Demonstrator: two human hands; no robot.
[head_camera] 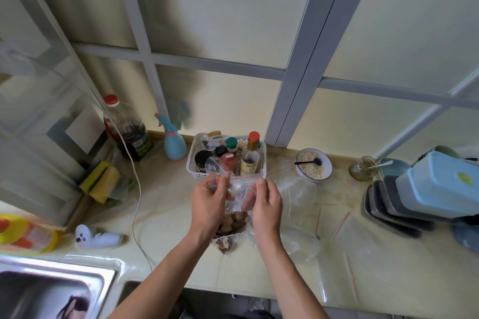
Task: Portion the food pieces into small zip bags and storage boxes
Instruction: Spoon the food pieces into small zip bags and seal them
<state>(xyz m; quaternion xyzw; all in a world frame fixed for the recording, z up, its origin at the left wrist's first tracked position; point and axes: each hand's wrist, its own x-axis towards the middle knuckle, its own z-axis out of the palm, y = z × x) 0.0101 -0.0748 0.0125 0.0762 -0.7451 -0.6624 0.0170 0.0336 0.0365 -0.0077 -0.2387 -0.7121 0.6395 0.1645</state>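
Both hands are up over the counter (166, 217), and between them hangs a small zip bag (239, 189), held by its red-striped mouth. The left hand (208, 204) pinches the left corner of the opening, thumb and fingertips closed on the plastic; the right hand (267, 204) pinches the right corner the same way. Neither hand has anything else in it. Holding the two corners apart keeps the top edge taut and level, which looks like the set-up for pressing the seal shut, or for keeping the mouth wide for another piece. Which of the two it is cannot be told from here.

A few brownish food pieces (234, 224) sit low in the bag and just below it. Whether they are all inside the zip bag or partly in the crumpled clear bag (298, 228) lying on the counter underneath is hard to say, as the plastics overlap. Lifting the bag clear of the counter lets the pieces settle to the bottom, away from the zip.

To the right, spare zip bags (363, 238) lie flat, red strips showing, ready within reach. Further right stands a stack of storage boxes (440, 184), a pale blue one on top of dark trays. Behind the hands is a white basket (261, 160) of seasoning bottles, and beside it a bowl (315, 167) of grain with a dark spoon. The sink (51, 290) sits at lower left.

Judging by the untouched flat bags, portioning is still early.
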